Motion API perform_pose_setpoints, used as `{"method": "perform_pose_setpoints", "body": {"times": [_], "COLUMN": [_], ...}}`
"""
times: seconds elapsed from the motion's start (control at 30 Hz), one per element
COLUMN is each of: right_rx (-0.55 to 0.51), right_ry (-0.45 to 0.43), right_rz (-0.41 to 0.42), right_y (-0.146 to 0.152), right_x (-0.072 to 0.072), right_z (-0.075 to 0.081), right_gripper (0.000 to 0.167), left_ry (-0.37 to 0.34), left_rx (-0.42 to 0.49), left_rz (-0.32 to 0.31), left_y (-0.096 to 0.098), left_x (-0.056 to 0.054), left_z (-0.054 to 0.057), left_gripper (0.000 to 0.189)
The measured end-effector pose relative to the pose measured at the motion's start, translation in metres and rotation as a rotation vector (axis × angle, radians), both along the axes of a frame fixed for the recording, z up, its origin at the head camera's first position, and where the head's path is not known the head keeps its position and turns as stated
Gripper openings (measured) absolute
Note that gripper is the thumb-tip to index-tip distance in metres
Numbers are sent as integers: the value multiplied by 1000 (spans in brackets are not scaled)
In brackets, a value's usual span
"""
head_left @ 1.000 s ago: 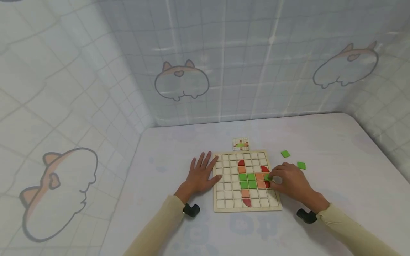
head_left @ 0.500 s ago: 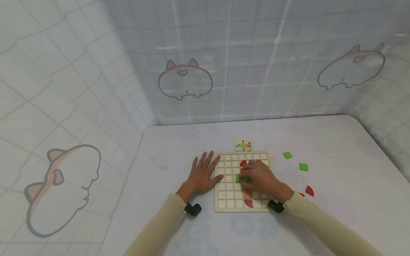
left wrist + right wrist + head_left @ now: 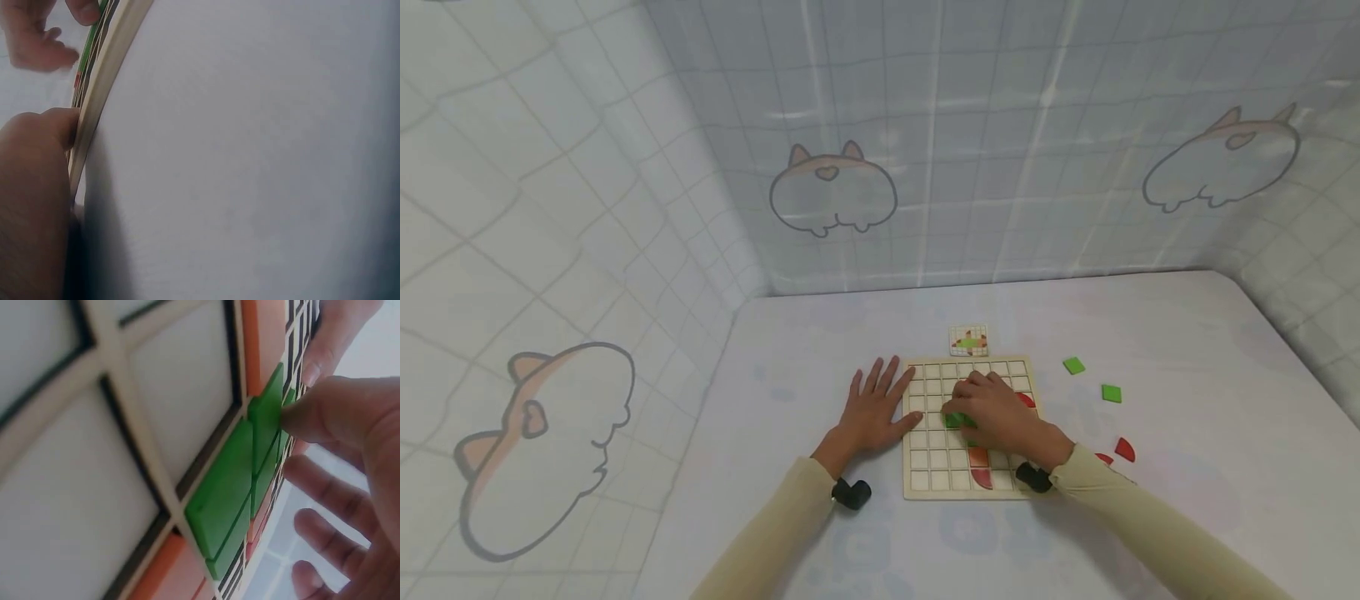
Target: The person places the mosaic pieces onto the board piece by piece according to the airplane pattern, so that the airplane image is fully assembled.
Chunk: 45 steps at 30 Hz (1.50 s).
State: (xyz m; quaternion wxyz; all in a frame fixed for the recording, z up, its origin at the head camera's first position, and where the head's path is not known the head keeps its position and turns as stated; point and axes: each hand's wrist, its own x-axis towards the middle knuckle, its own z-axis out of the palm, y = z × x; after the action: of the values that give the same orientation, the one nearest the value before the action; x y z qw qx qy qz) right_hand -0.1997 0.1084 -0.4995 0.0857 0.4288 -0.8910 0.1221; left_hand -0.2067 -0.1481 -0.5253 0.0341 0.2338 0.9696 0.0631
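Note:
The wooden grid board (image 3: 928,492) lies flat on the table, its cells partly filled with coloured tiles. My left hand (image 3: 871,415) rests with spread fingers on its left edge. Over the middle of the board is my right hand (image 3: 996,412), thumb and index finger at a square green tile (image 3: 952,421) low in a cell. In the right wrist view the thumb touches the green tiles, which stand in a block with an orange tile (image 3: 262,344) beside them. Below the hand show an orange tile (image 3: 977,457) and a red quarter-circle tile (image 3: 982,478). The right hand hides the block's centre.
A small pattern card (image 3: 968,340) stands just behind the board. To the right lie loose green tiles (image 3: 1073,365) and red quarter-circle tiles (image 3: 1125,450), one partly covered by the right sleeve (image 3: 1120,487). Tiled-pattern cloth walls (image 3: 985,167) rise behind and at the sides.
My right hand has moved left from the board's right side to its middle, carrying the green tile, which now sits lower at a cell. My left hand has kept its place on the board.

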Motion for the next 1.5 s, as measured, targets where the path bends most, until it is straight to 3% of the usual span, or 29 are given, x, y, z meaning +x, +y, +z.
{"method": "perform_pose_setpoints", "body": {"times": [0.13,0.4,0.57,0.77,0.97,1.1,1.5], "right_rx": [23,-58,-99,-77,-98,-119,-121], "right_ry": [-47,-46,-53,-75,-126,-109,-133], "right_rz": [-19,-26,-90,-210,-307,-351,-546], "right_y": [-1,11,31,66,97,117,163], "right_x": [4,3,1,4,21,33,64], "right_z": [-1,-6,-6,-7,1,2,-3], "right_gripper": [25,23,22,18,20,21,27], "left_ry": [-5,3,-9,-23,-23,-14,-18], "left_rx": [-5,-10,-21,-32,-42,-34,-33], "left_rz": [-3,2,18,26,35,40,27], "left_y": [0,1,1,3,2,1,0], "left_x": [-1,-1,-1,-2,-4,-4,-3], "left_z": [-2,-1,-2,-4,-9,-12,-9], "left_gripper": [78,79,79,79,80,80,80]}}
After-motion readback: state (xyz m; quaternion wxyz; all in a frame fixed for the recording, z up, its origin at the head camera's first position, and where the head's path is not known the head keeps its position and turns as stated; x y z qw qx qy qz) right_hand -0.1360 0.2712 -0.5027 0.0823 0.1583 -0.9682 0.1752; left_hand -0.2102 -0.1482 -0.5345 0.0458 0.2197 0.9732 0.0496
